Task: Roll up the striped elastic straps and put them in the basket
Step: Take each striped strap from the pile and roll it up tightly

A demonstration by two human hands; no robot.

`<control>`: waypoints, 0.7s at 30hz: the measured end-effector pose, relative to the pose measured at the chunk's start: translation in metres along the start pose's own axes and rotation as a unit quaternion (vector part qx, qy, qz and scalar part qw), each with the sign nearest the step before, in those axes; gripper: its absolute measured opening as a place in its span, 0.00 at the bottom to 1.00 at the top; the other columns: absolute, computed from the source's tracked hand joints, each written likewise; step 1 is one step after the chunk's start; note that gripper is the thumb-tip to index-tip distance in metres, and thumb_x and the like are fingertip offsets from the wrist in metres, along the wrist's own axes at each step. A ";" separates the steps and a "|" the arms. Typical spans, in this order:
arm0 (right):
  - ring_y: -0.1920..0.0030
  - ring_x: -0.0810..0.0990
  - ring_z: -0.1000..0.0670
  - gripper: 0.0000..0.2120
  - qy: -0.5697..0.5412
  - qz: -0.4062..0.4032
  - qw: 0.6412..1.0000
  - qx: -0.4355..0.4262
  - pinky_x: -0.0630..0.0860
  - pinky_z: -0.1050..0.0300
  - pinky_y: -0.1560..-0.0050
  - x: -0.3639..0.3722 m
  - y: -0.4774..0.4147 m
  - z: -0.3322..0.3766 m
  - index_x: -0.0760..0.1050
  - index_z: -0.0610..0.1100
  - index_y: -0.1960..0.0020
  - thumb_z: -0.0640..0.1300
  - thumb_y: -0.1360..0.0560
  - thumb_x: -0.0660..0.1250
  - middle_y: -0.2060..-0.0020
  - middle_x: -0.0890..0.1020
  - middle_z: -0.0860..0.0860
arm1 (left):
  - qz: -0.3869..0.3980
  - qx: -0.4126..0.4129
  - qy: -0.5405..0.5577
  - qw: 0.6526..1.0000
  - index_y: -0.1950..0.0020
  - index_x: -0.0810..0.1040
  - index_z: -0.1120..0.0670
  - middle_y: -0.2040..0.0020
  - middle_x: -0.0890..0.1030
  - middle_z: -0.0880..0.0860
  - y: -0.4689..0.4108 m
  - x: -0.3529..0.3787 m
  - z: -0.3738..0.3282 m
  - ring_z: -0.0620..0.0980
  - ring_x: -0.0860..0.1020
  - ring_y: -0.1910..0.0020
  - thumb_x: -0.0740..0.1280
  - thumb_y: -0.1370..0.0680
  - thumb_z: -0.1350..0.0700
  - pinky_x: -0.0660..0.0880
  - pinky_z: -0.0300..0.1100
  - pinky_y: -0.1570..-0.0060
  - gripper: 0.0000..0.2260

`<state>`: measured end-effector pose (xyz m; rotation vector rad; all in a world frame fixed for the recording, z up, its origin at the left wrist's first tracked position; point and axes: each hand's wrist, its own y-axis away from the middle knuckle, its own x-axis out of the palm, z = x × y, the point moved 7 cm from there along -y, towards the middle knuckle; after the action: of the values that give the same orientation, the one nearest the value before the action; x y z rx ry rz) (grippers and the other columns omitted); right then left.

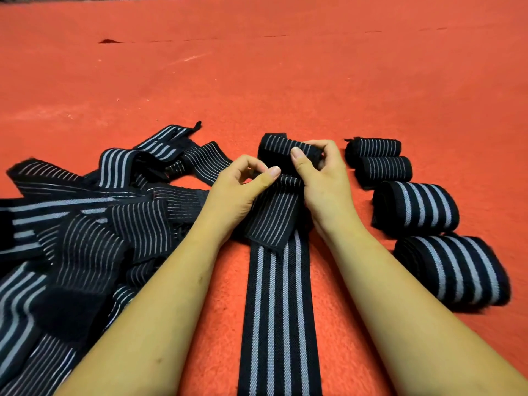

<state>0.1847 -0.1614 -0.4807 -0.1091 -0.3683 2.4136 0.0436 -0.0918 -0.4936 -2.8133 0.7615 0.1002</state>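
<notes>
A wide-striped strap (278, 310) runs toward 6 o'clock; atop it, at centre, left grip (240, 184) and right grip (324, 181) pinch the thin-striped strap (271, 221) at its part-made roll. Keep edges flush, tension even. Finished rolls (414, 207) lie at 3 o'clock.

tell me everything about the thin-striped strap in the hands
The strap is black woven-looking elastic with many thin white stripes along its length. Its far end is folded or partly rolled. Its near end lies flat, hem toward the camera, on a wide-striped strap. The left hand and right hand pinch it at the roll.
</notes>
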 end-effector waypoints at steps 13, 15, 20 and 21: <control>0.52 0.78 0.52 0.09 0.017 -0.027 0.999 -0.012 0.76 0.42 0.42 -0.007 -0.004 0.001 0.73 0.49 0.46 0.47 0.25 0.69 0.52 0.80 0.49 | 0.044 -0.080 0.072 0.993 0.67 0.72 0.49 0.64 0.73 0.55 0.003 0.004 0.007 0.52 0.71 0.63 0.73 0.29 0.48 0.67 0.47 0.60 0.13; 0.49 0.79 0.52 0.13 0.028 -0.014 0.999 -0.020 0.76 0.47 0.40 -0.005 -0.004 0.004 0.74 0.48 0.41 0.43 0.25 0.69 0.49 0.80 0.50 | 0.035 -0.098 0.079 0.991 0.69 0.67 0.48 0.65 0.68 0.56 0.002 0.002 0.008 0.52 0.67 0.65 0.71 0.30 0.48 0.62 0.46 0.64 0.15; 0.49 0.80 0.56 0.14 0.038 0.003 0.999 -0.038 0.76 0.52 0.40 -0.004 -0.003 0.007 0.79 0.44 0.42 0.35 0.27 0.70 0.50 0.83 0.54 | 0.007 -0.084 0.072 0.994 0.57 0.72 0.50 0.66 0.78 0.50 0.001 0.001 0.009 0.47 0.76 0.66 0.71 0.24 0.58 0.71 0.42 0.64 0.08; 0.48 0.81 0.54 0.15 0.032 0.011 0.999 -0.037 0.77 0.48 0.40 -0.003 -0.003 0.006 0.79 0.46 0.43 0.34 0.28 0.70 0.51 0.83 0.53 | 0.004 -0.094 0.090 0.991 0.49 0.73 0.52 0.63 0.82 0.50 0.002 0.002 0.010 0.48 0.80 0.63 0.70 0.23 0.61 0.75 0.43 0.60 0.09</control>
<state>0.1878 -0.1630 -0.4738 -0.2247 -0.4287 2.4117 0.0442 -0.0919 -0.5038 -3.0300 0.8435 -0.0871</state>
